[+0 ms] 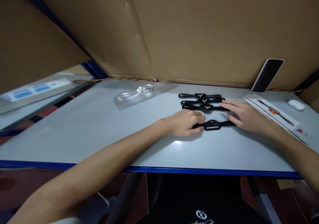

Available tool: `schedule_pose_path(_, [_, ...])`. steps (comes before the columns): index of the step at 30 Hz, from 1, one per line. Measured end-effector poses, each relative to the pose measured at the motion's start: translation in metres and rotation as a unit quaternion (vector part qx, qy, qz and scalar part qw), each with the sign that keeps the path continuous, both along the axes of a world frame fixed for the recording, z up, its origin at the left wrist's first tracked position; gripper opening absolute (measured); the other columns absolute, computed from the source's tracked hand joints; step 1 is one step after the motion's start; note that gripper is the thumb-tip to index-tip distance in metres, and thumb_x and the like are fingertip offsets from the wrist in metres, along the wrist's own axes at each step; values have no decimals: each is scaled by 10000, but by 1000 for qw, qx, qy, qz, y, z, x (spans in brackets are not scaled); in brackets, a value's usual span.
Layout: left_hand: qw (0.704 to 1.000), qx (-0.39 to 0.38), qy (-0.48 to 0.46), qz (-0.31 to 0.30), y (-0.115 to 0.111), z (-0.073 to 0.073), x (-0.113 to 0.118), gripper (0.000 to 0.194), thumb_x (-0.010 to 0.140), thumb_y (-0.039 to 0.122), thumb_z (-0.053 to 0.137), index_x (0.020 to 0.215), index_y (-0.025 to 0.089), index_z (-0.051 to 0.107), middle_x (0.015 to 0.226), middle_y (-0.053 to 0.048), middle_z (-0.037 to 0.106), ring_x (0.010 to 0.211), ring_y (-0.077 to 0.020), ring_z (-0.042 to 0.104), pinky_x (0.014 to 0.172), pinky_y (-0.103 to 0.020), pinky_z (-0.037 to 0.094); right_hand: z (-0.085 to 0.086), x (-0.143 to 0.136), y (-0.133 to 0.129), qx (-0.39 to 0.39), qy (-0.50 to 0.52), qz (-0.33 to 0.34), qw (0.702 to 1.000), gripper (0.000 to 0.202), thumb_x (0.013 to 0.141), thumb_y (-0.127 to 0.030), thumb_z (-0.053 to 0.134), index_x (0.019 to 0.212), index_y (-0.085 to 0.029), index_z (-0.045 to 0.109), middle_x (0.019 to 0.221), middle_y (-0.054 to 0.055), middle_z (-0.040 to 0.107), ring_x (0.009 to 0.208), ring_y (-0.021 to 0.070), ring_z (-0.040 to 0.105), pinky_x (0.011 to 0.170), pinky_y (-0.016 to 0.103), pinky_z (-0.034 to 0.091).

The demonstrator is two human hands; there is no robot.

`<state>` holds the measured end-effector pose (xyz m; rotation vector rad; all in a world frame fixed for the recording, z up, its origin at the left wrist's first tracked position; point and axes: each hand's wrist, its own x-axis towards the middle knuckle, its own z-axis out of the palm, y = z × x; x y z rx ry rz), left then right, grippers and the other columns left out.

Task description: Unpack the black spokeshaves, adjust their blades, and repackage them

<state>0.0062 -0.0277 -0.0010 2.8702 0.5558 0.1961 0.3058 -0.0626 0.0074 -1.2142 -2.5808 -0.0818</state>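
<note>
Evidently mid-row: left hand (188, 121) curled, pinching one end of the nearest black two-handled tool (212, 125); right hand (245, 115) loosely spread over its other end, grip uncertain. Three similar tools (206, 108) already lined up just beyond; this one lies apart. Both palms down, forearms angled inward. Farther out: clear plastic packaging (134, 96) left, printed card (276, 115) right.

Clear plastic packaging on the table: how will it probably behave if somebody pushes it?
The clear plastic packaging is probably light for its size, since it looks thin and see-through. It may slide easily, lying on the smooth, glossy tabletop. Its moulded shape suggests springy stiffness rather than floppiness.
</note>
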Motion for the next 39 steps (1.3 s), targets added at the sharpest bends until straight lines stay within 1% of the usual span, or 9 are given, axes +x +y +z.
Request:
schedule_pose_path(3, [999,25,21,-13,3,3,-4,205,928,298,483,794,183,588,799,-56,621,633,-170,516,565,-324,352,-5,1,1,-31,19,7,999,522,1023,-220,486,1542,-225,543,1568,129,579,1421,311,574,1162,553,486])
schedule_pose_path(6, [999,48,23,10,9,4,-7,268,964,352,468,801,184,600,789,-54,620,655,-181,533,592,-322,374,-7,0,2,-51,30,16,998,517,1037,-231,486,1551,-246,539,1586,109,563,1448,301,552,1178,549,476])
schedule_pose_path(12, [988,127,-7,91,22,-5,-12,466,1055,468,340,1068,156,685,1012,-118,653,867,-245,634,757,-363,498,-10,-3,1,-71,4,13,997,454,1069,-312,431,1457,-201,640,1575,144,567,1416,327,580,1139,580,494])
schedule_pose_path(17, [980,163,-23,115,26,-12,-13,478,1039,451,381,1296,156,655,1203,-157,637,990,-279,652,884,-433,534,-6,-8,0,-58,7,15,998,404,1049,-312,438,1301,-200,733,1405,136,709,1288,318,669,1089,547,518])
schedule_pose_path(21, [982,154,-17,112,24,-14,-11,470,1041,415,385,1322,151,655,1212,-162,657,1037,-298,656,955,-482,525,-2,-12,-2,-55,19,27,998,389,1048,-302,427,1234,-198,753,1280,123,766,1153,299,714,1023,511,535])
schedule_pose_path(24, [983,146,-32,103,23,-14,-10,443,1044,381,389,1291,142,669,1140,-157,673,1017,-288,654,941,-465,531,-1,-14,-4,-53,34,27,998,378,1037,-291,444,1251,-219,747,1225,113,784,1081,290,723,962,489,543])
schedule_pose_path(31, [991,129,-44,14,12,-11,-4,411,1065,300,373,1263,137,694,1037,-133,683,910,-246,643,855,-388,535,-3,-17,-12,1,34,35,999,388,1032,-273,455,1299,-179,720,910,78,801,779,230,699,830,403,515])
schedule_pose_path(34, [994,89,-58,6,5,-9,-1,399,1061,290,391,1240,127,708,987,-121,679,912,-242,641,860,-374,529,-5,-21,-14,18,25,64,998,368,1048,-269,451,1261,-163,732,914,94,784,789,225,688,818,386,503])
schedule_pose_path(39, [998,24,-47,35,4,-9,0,403,1055,304,393,1264,145,698,972,-98,669,846,-217,648,795,-350,522,-7,-29,-16,19,16,98,995,345,1056,-261,444,1173,-185,760,942,100,742,830,226,655,815,380,502])
